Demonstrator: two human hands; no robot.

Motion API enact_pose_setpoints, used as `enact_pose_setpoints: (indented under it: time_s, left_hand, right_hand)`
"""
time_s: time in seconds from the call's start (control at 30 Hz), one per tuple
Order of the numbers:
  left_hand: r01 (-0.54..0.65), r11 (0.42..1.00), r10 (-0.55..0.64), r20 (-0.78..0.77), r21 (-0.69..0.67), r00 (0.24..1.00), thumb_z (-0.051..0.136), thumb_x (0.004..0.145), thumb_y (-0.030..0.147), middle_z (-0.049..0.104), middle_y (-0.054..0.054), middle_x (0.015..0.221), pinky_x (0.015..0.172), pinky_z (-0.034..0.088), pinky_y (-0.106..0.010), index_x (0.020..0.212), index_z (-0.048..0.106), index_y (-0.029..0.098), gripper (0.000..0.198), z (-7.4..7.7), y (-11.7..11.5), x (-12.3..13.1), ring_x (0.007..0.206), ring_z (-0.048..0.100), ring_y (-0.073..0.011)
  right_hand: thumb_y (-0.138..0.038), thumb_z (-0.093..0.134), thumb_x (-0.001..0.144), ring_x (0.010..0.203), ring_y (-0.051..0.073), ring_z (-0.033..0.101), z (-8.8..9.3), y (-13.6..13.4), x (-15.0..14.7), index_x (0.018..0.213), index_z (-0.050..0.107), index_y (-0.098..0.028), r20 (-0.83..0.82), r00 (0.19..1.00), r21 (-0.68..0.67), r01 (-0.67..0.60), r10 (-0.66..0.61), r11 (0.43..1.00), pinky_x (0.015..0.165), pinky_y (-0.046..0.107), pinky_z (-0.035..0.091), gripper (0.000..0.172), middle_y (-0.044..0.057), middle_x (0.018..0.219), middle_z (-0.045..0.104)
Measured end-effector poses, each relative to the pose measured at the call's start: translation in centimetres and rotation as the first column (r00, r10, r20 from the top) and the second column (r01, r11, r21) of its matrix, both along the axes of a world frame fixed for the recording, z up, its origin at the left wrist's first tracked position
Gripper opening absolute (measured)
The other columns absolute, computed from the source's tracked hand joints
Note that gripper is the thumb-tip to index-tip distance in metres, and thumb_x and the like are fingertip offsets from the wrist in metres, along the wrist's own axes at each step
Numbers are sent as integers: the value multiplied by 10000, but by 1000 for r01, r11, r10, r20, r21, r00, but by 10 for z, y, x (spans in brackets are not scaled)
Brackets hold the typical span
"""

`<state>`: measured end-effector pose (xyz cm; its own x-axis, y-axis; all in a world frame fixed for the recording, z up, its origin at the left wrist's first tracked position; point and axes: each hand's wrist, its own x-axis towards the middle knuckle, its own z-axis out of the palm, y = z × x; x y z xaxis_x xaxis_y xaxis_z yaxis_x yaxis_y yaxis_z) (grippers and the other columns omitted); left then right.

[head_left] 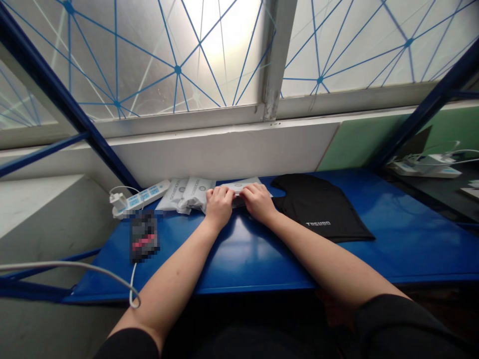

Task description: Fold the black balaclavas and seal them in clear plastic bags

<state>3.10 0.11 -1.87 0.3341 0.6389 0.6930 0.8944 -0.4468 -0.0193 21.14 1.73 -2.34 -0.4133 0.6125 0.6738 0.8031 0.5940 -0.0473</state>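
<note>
Both of my hands are at the far side of the blue table (258, 259), on a white printed plastic packet (245, 185). My left hand (219, 203) has its fingers curled and closed at the packet's left end. Close to it, my right hand (259, 202) pinches the near edge further right. Just left of my left hand lie more white printed packets (196, 192), overlapping each other. A flat piece of black fabric (318, 204) with light lettering lies to the right of my right hand. My fingertips partly hide the packet's near edge.
A white power strip (147, 195) with a plug lies at the back left. Nearer stands a blurred-out dark object (144, 237) with a cable (93, 269) by my left forearm. Blue frame posts (108, 162) flank the table. Behind it are a low wall and windows.
</note>
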Motion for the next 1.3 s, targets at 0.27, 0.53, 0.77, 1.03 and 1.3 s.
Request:
enact_pose_setpoints:
  time_s: [0.27, 0.53, 0.77, 1.03, 1.3]
  left_hand:
    - [-158, 987, 161, 94, -38, 982, 473, 975, 212, 667, -109, 1023, 876, 317, -453, 989, 647, 220, 175, -1, 7, -13, 975, 557, -282]
    - [-115, 993, 116, 108, -19, 987, 498, 970, 276, 653, -135, 1111, 958, 317, -480, 1083, 619, 198, 182, 0, 2, -6, 1061, 551, -304]
    - [-56, 998, 60, 97, -40, 993, 446, 993, 248, 661, -130, 1086, 859, 391, -401, 1038, 651, 194, 217, -4, 7, -10, 1012, 577, -284]
    - [-83, 995, 90, 123, -62, 988, 469, 985, 254, 657, -120, 1040, 836, 400, -396, 1015, 655, 195, 198, -4, 5, -7, 979, 573, -281]
    - [-80, 994, 88, 109, -68, 990, 466, 991, 277, 667, -108, 1041, 833, 398, -391, 1031, 666, 199, 219, -7, 7, -7, 967, 579, -273]
  right_hand:
    - [-216, 520, 989, 950, 259, 518, 1, 9, 12, 901, 672, -185, -83, 992, 2, 96, -96, 995, 822, 387, 307, 178, 97, 958, 688]
    - [-216, 518, 991, 957, 250, 540, -2, 9, 10, 900, 654, -197, -175, 984, 39, -3, 9, 999, 844, 394, 333, 165, 84, 978, 702]
    - [-164, 538, 943, 991, 253, 577, -2, 7, 9, 956, 620, -200, -264, 959, 78, -85, 103, 993, 881, 409, 396, 90, 100, 1071, 668]
    - [-53, 467, 882, 995, 217, 581, 0, -10, -11, 1141, 592, -239, -396, 854, 160, -299, 338, 941, 889, 369, 528, 342, 90, 1059, 557]
    - [-80, 505, 856, 1047, 224, 641, -7, 5, -1, 928, 679, -218, -367, 890, 42, -273, 269, 961, 916, 390, 553, 233, 95, 1107, 678]
